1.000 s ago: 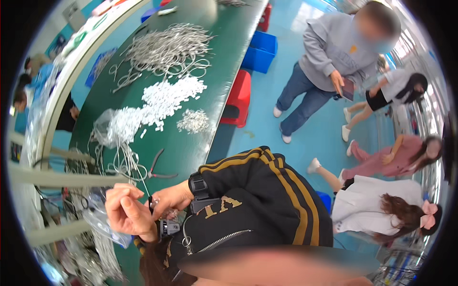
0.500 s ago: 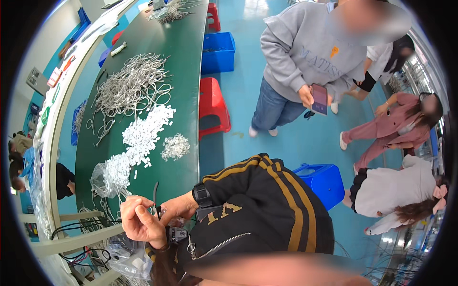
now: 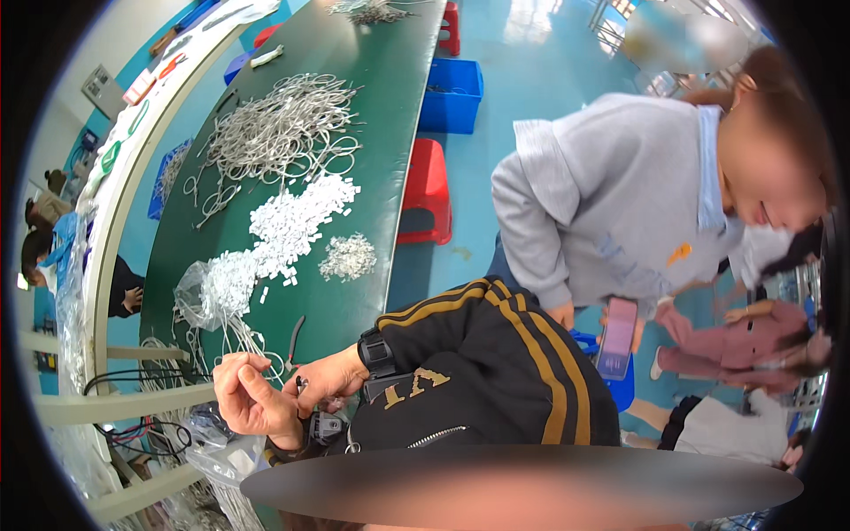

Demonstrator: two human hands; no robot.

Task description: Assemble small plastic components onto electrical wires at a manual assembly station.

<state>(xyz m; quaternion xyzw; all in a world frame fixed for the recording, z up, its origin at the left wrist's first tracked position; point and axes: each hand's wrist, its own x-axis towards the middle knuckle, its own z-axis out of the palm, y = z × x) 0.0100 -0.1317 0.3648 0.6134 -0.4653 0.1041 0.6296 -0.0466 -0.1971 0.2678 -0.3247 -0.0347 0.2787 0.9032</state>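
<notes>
My left hand (image 3: pixel 255 398) is raised at the near end of the green table, fingers curled in and thumb against them. What it pinches, if anything, is too small to make out. Close beside its wrist, my right hand (image 3: pixel 329 379) has its fingertips drawn together around a small dark bit that I cannot name. Just beyond the hands lies a tool with a dark curved arm and a red part (image 3: pixel 295 341), perhaps pliers. White cables (image 3: pixel 241 338) run from a clear plastic bag (image 3: pixel 191 294) toward my left hand.
Small white pieces (image 3: pixel 288 221), tiny clear pieces (image 3: pixel 347 257) and tangled grey cables (image 3: pixel 279 128) cover parts of the green table (image 3: pixel 354 305). White frame rails (image 3: pixel 133 409) stand left. A red stool (image 3: pixel 427 190) and blue bin (image 3: pixel 452 96) are right. Close on my right, a person (image 3: pixel 611 195) holds a phone.
The view has shifted, so the table appears farther right. The person in grey has come nearer to my right side. My hands stay close together, and the curved tool now shows apart from them.
</notes>
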